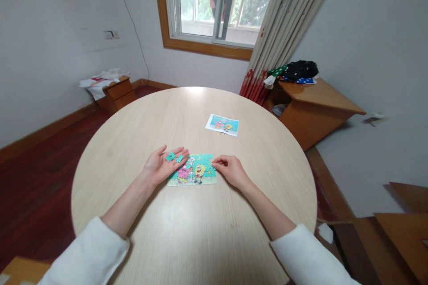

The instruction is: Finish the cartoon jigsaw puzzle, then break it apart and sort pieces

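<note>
A small jigsaw puzzle (190, 178) with cartoon figures, one yellow and one pink, on a turquoise ground lies flat near the middle of the table. My left hand (160, 165) is palm up over its left side, fingers stretched out, and carries several loose turquoise jigsaw pieces (170, 156) on the fingers. At the puzzle's right edge, my right hand (230, 169) has thumb and forefinger pinched on what looks like a jigsaw piece (214, 168), mostly hidden by the fingertips. There the puzzle's edge looks uneven, with a gap near the fingers.
Behind the puzzle lies a printed picture sheet (223, 125) with the same cartoon scene. The round wooden table (133, 129) fills the middle. Beyond it stand a wooden cabinet (317, 102) topped with cloths, a curtain (281, 22) and a small drawer unit (120, 93).
</note>
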Demonstrator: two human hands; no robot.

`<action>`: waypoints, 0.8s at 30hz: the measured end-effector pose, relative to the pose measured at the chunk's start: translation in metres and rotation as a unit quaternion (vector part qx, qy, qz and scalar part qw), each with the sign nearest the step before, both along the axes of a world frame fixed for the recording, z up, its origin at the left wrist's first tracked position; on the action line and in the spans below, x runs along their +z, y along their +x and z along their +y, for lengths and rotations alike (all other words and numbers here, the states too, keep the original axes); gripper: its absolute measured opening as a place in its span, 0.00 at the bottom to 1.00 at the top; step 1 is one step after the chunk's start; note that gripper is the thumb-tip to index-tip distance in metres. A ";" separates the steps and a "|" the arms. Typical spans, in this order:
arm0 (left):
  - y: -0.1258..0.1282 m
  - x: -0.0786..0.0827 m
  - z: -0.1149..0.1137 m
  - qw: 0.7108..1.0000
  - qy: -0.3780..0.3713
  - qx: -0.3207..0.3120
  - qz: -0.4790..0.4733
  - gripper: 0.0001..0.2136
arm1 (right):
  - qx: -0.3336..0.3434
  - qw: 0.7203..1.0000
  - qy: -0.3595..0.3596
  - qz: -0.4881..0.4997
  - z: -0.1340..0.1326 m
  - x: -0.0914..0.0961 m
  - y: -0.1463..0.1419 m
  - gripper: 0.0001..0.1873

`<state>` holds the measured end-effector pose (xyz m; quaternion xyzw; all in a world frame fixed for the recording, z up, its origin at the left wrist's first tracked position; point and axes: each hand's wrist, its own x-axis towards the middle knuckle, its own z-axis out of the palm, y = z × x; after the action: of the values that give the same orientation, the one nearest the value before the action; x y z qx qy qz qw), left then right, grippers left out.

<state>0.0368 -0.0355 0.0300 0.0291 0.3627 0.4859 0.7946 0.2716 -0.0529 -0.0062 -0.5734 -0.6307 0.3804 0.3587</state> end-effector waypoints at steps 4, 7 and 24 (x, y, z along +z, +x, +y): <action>0.000 -0.001 0.001 1.000 -0.002 -0.004 -0.003 0.25 | 0.003 1.000 0.004 -0.015 0.000 0.001 0.000 0.07; 0.000 -0.001 0.001 1.000 0.004 -0.010 0.005 0.25 | 0.000 1.000 0.003 -0.023 0.000 0.002 0.000 0.07; 0.001 0.001 0.000 1.000 0.002 -0.012 0.022 0.25 | -0.007 0.999 0.004 -0.036 0.000 0.001 -0.001 0.08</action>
<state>0.0383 -0.0359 0.0306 0.0457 0.3785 0.4767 0.7921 0.2705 -0.0534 -0.0053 -0.5898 -0.6407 0.3547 0.3404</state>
